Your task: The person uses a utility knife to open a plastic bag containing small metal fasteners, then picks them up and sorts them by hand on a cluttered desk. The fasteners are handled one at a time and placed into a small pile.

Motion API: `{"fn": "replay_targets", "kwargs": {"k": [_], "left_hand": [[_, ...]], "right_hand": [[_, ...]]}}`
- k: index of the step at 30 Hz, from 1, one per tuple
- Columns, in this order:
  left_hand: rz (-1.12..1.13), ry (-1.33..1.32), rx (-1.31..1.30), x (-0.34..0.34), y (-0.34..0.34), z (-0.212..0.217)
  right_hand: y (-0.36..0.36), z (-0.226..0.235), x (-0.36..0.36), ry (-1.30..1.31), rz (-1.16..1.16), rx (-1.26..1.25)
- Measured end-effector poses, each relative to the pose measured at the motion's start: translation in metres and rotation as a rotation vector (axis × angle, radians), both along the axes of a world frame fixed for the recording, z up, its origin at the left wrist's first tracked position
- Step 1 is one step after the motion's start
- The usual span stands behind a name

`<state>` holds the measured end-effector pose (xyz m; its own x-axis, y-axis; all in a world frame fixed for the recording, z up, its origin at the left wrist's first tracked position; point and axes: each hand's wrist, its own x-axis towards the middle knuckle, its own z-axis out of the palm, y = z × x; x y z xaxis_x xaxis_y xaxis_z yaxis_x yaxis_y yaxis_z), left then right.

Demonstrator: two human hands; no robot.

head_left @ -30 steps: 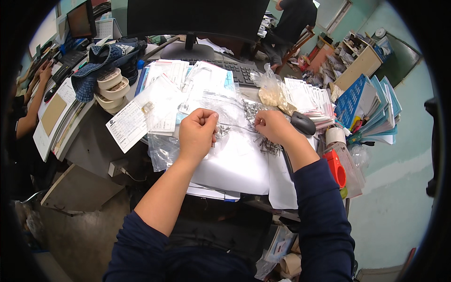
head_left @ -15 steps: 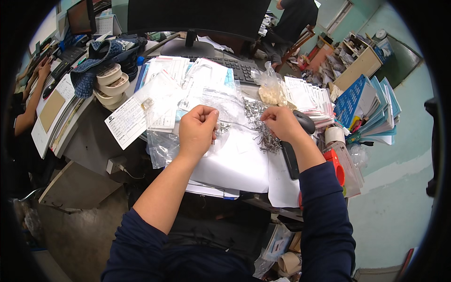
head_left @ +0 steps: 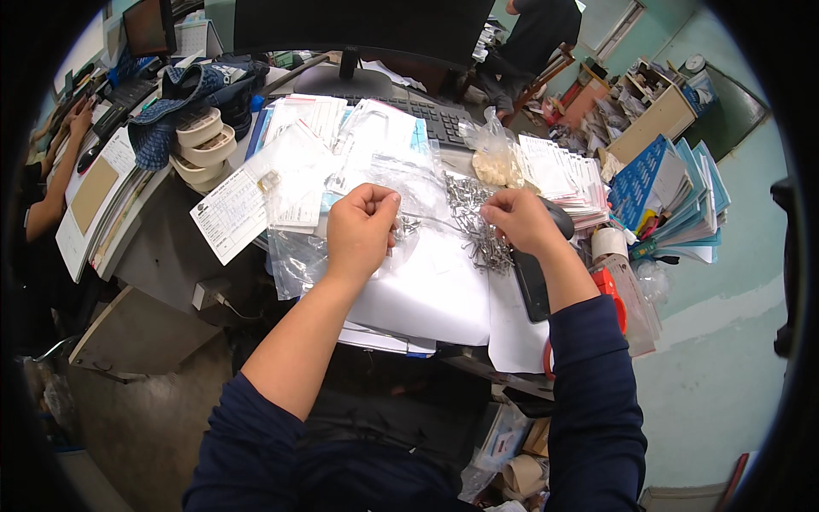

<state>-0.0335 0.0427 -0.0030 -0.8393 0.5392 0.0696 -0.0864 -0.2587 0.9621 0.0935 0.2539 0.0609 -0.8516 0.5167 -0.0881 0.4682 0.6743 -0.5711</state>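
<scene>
silvery metal pieces lie by the curled, downturned right hand

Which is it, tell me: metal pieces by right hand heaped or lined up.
Heaped: the metal pieces lie jumbled, overlapping, by the right hand.

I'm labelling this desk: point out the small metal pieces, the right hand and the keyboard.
Small metal pieces (head_left: 471, 224): head view, middle of the pile.
Right hand (head_left: 525, 224): head view, back of the hand.
Keyboard (head_left: 433, 121): head view, keys toward its right part.
</scene>
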Motion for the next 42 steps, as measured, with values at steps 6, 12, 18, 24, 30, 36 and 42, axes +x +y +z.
{"fn": "replay_targets", "kwargs": {"k": [6,12,18,24,30,36,42], "left_hand": [[-0.002,-0.001,0.009,-0.001,0.000,-0.003],[0.016,-0.005,0.021,-0.001,-0.001,-0.002],[0.001,-0.011,0.019,0.001,0.002,-0.001],[0.009,-0.005,0.006,-0.001,-0.002,-0.001],[-0.008,-0.018,0.040,-0.001,0.001,-0.002],[0.014,0.006,0.009,0.000,-0.001,0.001],[-0.002,-0.009,0.017,0.000,-0.001,0.002]], "right_hand": [[-0.019,0.028,-0.015,0.135,-0.060,-0.561],[-0.062,0.024,-0.059,0.160,0.048,-0.513],[0.000,0.009,-0.030,0.003,-0.113,0.024],[-0.012,-0.022,-0.010,-0.037,0.078,0.363],[-0.001,-0.014,-0.011,-0.140,0.098,0.213],[0.012,0.002,-0.005,-0.024,-0.157,-0.393],[0.016,0.009,0.004,-0.061,-0.202,-0.521]]}}
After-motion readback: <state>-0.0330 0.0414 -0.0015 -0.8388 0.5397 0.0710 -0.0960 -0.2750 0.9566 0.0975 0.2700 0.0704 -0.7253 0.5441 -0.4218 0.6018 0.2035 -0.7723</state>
